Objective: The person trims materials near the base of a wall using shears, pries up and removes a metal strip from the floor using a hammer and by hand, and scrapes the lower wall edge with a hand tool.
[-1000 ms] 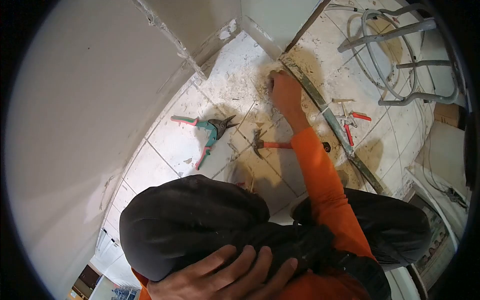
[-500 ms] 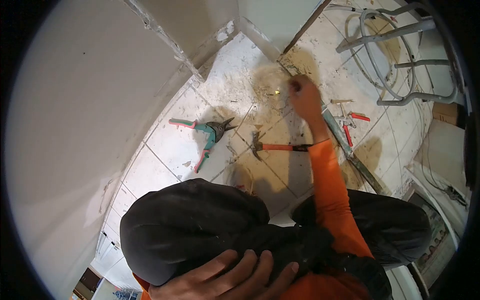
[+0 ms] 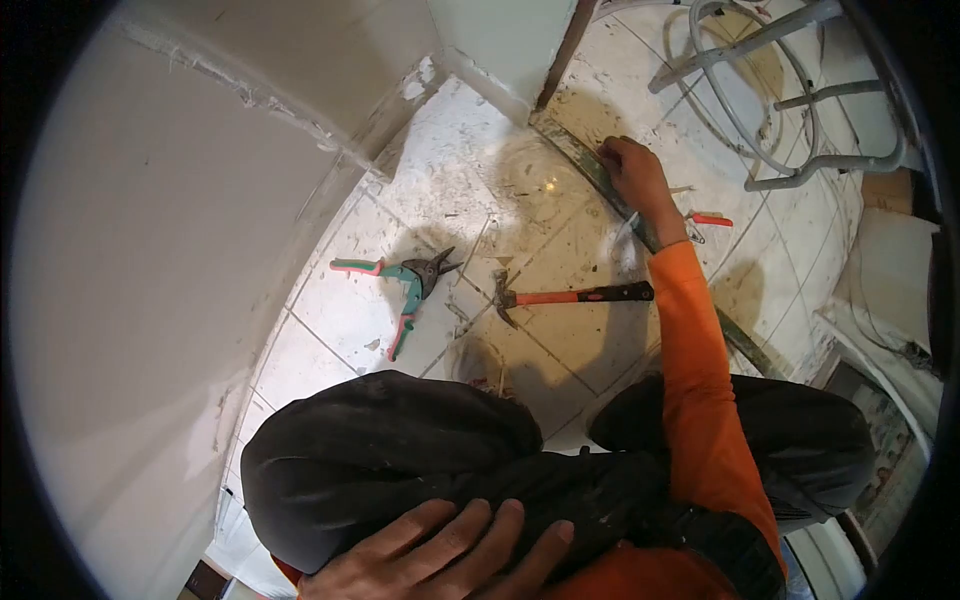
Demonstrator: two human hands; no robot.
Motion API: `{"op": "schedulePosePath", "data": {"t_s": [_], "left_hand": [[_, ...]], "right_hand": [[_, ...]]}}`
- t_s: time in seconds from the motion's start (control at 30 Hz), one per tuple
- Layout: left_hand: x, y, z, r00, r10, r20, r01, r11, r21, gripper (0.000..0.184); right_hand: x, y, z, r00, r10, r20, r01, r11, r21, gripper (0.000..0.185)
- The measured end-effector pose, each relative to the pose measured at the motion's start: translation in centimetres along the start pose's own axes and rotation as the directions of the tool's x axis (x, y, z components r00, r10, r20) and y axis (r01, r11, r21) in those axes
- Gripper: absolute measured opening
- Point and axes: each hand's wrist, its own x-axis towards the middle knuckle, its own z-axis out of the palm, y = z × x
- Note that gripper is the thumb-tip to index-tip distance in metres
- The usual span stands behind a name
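Strong whitish light falls on the floor tiles [image 3: 330, 310] left of the right hand [image 3: 635, 178], brightest beyond the snips [image 3: 415, 285], where the pale surface nearly washes out. Nearer the hand, the light turns yellowish, with a small glint just to its left. A soft, dark shadow lies below the hand, around the hammer [image 3: 565, 296]. Farther below, the black trousers [image 3: 370, 460] swallow most folds. The fingers look slightly soft, perhaps from motion, so their tips are hard to read. Well away from the hand, wide-angle distortion bends the floor and wall [image 3: 150, 300], and a black rim closes off the corners.
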Motion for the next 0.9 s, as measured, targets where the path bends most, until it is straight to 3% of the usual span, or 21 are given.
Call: {"op": "schedulePosePath", "data": {"t_s": [0.07, 0.17, 0.27, 0.37, 0.47, 0.57, 0.67, 0.77, 0.9], "left_hand": [[0.4, 0.1, 0.0, 1.0, -0.008, 0.003, 0.008, 1.0, -0.008, 0.045], [0.9, 0.2, -0.1, 1.0, -0.014, 0.003, 0.014, 1.0, -0.008, 0.045], [1.4, 0.4, 0.0, 0.999, -0.045, -0.009, 0.045, 0.999, -0.025, 0.046], [1.8, 0.4, 0.4, 0.998, -0.064, -0.021, 0.063, 0.997, -0.033, 0.048], [3.0, 0.2, 0.2, 0.999, -0.048, 0.005, 0.048, 0.999, -0.025, 0.05], [4.1, 0.1, 0.1, 0.999, -0.042, 0.029, 0.043, 0.999, -0.028, 0.052], [5.3, 0.1, 0.0, 0.995, -0.072, 0.067, 0.076, 0.996, -0.05, 0.056], [6.7, 0.1, -0.1, 0.991, -0.113, 0.076, 0.119, 0.99, -0.078, 0.062], [8.4, -0.1, 0.9, 0.964, -0.211, 0.163, 0.222, 0.974, -0.052, 0.065]], "right_hand": [[1.1, -0.4, 0.4, 0.999, 0.003, -0.037, -0.007, 0.994, -0.107, 0.015], [2.4, -0.3, 0.1, 0.941, 0.145, -0.304, -0.186, 0.977, -0.107, 0.016], [1.9, -0.4, -0.7, 0.974, 0.095, -0.205, -0.079, 0.993, 0.085, 0.016], [1.1, -0.5, -0.7, 0.995, 0.044, 0.089, -0.05, 0.996, 0.068, 0.019], [1.7, 0.4, 1.1, 0.999, -0.025, -0.037, 0.025, 1.0, -0.001, 0.017], [2.6, -0.6, 0.0, 0.999, 0.021, -0.036, -0.016, 0.991, 0.136, 0.015], [2.6, -0.3, -0.4, 0.995, 0.078, 0.055, -0.083, 0.992, 0.096, 0.014], [2.7, -0.4, -0.1, 0.998, 0.027, 0.058, -0.035, 0.989, 0.141, 0.014], [4.2, -0.3, 1.0, 0.999, 0.006, -0.045, -0.002, 0.996, 0.093, 0.012]]}}
